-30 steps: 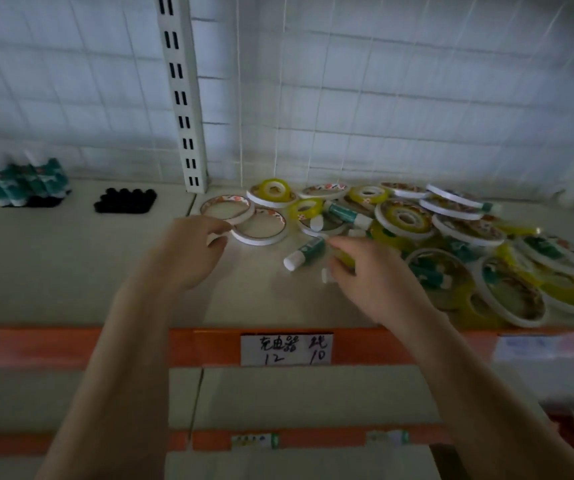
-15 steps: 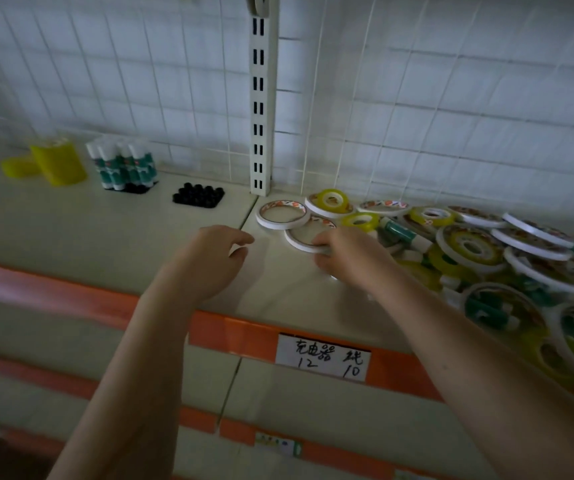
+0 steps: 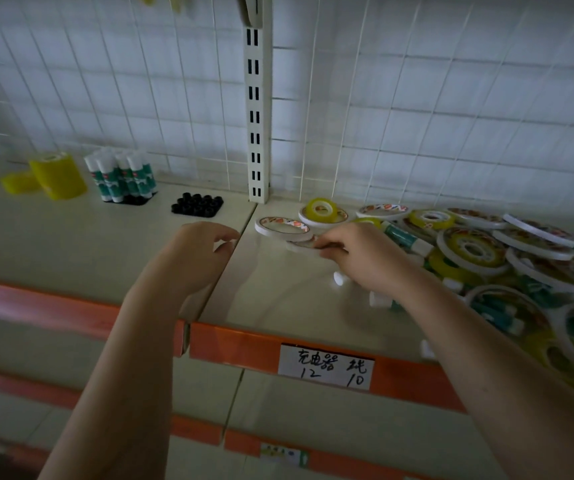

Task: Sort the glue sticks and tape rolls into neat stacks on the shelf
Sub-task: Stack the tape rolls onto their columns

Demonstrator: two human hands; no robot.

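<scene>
Pinching thin white tape ring (image 3: 301, 246), flat, printed core: right hand (image 3: 358, 258). Left hand (image 3: 195, 258) curled, contents unclear.

tape rolls (image 3: 469, 247) heaped flat, right | glue sticks (image 3: 121, 176) upright, left

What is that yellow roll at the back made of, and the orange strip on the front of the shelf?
The yellow roll looks like clear, glossy plastic tape: light shines through it and its top glints. Its core is too small to tell. The orange strip looks like smooth plastic or painted metal, with a dull sheen and a paper label stuck on it; which of the two cannot be told.
</scene>
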